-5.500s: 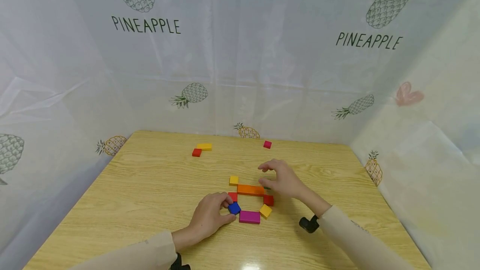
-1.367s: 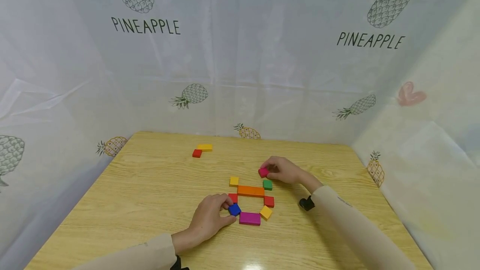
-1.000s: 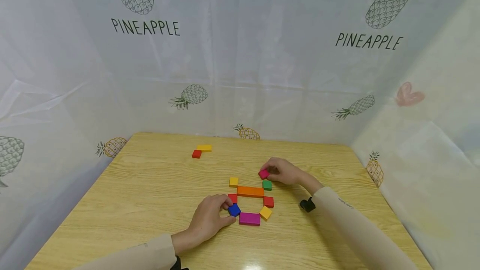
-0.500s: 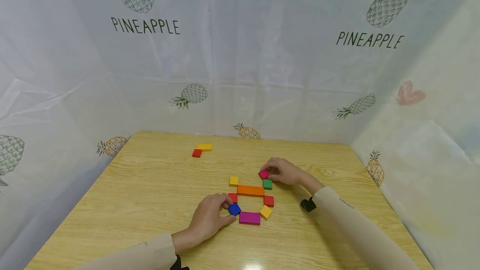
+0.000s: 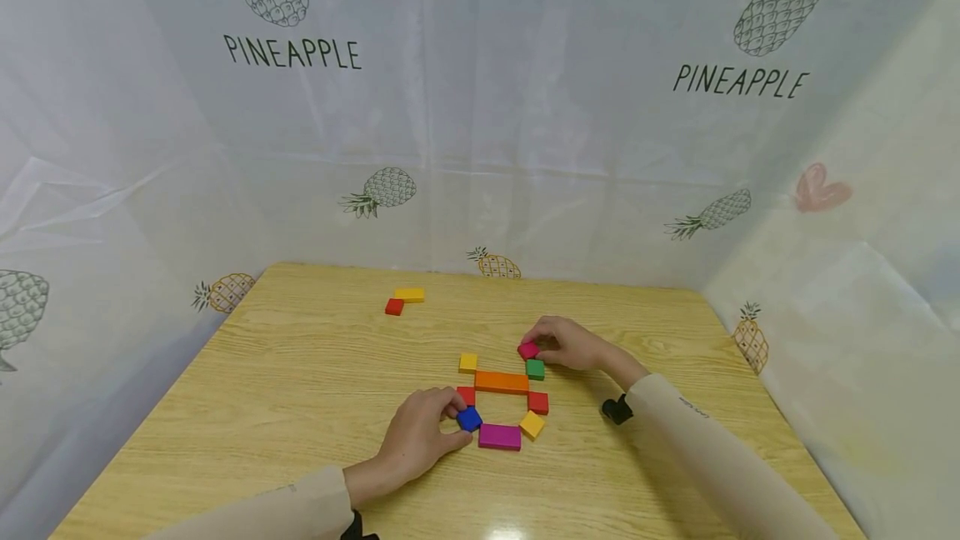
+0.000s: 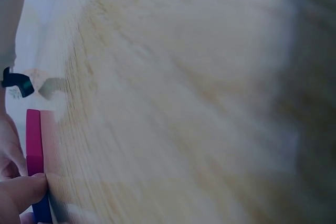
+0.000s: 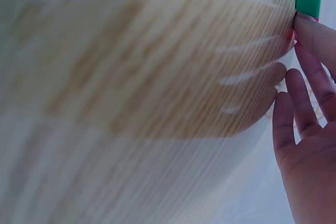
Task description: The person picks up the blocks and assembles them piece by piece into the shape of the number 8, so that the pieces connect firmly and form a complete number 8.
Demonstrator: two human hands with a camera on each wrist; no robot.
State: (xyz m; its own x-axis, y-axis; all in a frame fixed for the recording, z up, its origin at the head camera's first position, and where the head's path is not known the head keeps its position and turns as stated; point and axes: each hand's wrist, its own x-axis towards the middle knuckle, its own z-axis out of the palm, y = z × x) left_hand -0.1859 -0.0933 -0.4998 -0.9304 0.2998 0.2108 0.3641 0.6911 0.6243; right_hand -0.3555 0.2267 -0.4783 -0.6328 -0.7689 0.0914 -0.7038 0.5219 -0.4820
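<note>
My right hand [image 5: 572, 343] pinches a small pink block [image 5: 528, 350] between thumb and fingers, just behind a green block [image 5: 535, 369]. Thumb and fingertips of my left hand [image 5: 422, 430] hold a blue block [image 5: 469, 418], turned at an angle. A red block [image 5: 466, 396] lies behind the blue one, and a flat magenta block [image 5: 499, 437] lies to its right. An orange bar [image 5: 502, 382] spans the middle, with a yellow block [image 5: 468, 363] off its left end. The right side has a red block [image 5: 537, 402] and a tilted yellow block [image 5: 532, 425].
On the wooden table [image 5: 285, 390], a yellow bar [image 5: 409, 295] and a red block [image 5: 394, 307] lie at the back left. A white pineapple-print sheet [image 5: 480, 107] hangs behind and beside the table.
The pink block, earlier alone at the back of the table, is now in my right hand near the green block. Over the last second it has shifted slightly nearer. My left hand stays at the blue block.
</note>
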